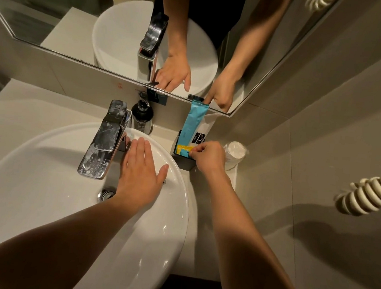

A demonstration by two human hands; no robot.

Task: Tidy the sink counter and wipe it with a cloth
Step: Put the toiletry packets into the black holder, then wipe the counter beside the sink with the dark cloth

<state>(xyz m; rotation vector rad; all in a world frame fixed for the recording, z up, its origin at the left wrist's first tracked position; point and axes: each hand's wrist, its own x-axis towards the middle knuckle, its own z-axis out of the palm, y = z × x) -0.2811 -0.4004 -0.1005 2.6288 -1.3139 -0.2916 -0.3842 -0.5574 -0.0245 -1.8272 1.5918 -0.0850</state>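
A round white basin (pixel 40 199) sits on the beige counter (pixel 6 112), with a chrome faucet (pixel 103 143) at its back. My left hand (pixel 141 174) lies flat and open on the basin's far rim, right of the faucet. A black holder (pixel 183 161) stands on the counter right of the basin, holding a tall blue packet (pixel 192 123), a white packet (pixel 206 127) and a yellow sachet (pixel 184 148). My right hand (pixel 209 156) pinches a small blue sachet (pixel 185 153) at the holder's top. No cloth is in view.
A dark soap pump bottle (pixel 142 116) stands behind the faucet against the wall. A wrapped white cup (pixel 235 152) lies in the counter's right corner. The mirror (pixel 125 33) runs above. A coiled white cord (pixel 366 194) hangs on the right wall.
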